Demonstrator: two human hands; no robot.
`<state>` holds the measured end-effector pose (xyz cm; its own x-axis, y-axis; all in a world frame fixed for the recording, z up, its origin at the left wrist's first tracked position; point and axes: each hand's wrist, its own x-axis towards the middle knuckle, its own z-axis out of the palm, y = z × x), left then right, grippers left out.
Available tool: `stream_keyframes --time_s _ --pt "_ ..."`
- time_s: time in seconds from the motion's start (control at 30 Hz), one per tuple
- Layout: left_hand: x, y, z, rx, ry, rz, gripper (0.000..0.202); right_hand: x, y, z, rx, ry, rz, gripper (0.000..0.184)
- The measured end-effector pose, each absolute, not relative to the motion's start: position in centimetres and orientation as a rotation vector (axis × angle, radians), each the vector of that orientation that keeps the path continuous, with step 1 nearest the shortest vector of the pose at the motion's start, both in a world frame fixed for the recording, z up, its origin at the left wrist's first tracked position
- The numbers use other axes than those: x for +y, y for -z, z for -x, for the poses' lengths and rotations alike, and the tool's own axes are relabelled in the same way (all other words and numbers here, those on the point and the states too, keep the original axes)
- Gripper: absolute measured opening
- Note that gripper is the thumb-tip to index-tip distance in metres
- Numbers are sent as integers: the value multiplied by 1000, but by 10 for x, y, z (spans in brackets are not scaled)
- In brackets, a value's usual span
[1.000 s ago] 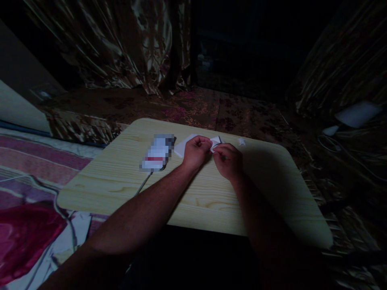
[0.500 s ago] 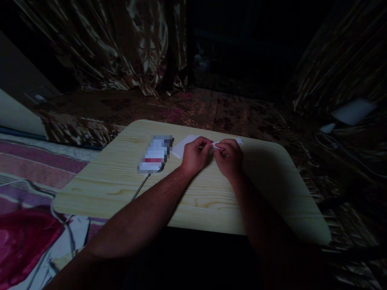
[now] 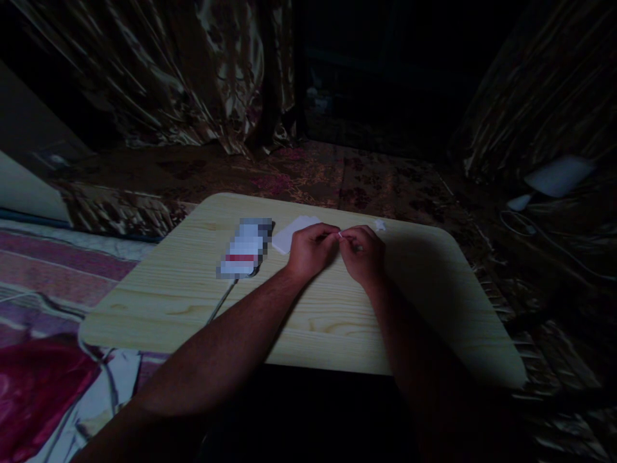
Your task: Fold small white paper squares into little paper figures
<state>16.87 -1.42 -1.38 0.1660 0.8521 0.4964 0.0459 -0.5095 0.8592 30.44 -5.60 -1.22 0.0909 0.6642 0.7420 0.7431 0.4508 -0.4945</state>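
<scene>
Above the far half of the small wooden table (image 3: 202,257), my left hand (image 3: 313,249) and my right hand (image 3: 364,253) meet at the fingertips. Both are closed in a pinch on a small white piece of paper (image 3: 340,235), mostly covered by the fingers. Behind my left hand lies a stack of white paper (image 3: 285,236), partly hidden by that hand. Just beyond my right hand rests a small folded white paper piece (image 3: 380,225), touched by neither hand.
A phone (image 3: 245,247) with a blurred screen lies left of my hands, its cable (image 3: 222,302) running toward my left forearm. Patterned curtains (image 3: 231,77) hang behind the table. At the right stands a white lamp-like object (image 3: 559,177) with a cord. Red cloth (image 3: 38,392) lies lower left.
The white paper between my fingertips shows less than before, now a thin sliver. My right hand has shifted slightly, leaving the folded piece behind it in fuller view.
</scene>
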Motion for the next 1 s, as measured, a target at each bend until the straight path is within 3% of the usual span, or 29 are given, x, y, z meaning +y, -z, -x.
stream_keyframes --time_s 1.0 --pt "-5 15 -172 813 -1335 -1406 16 -53 12 -306 -1578 -14 1320 9"
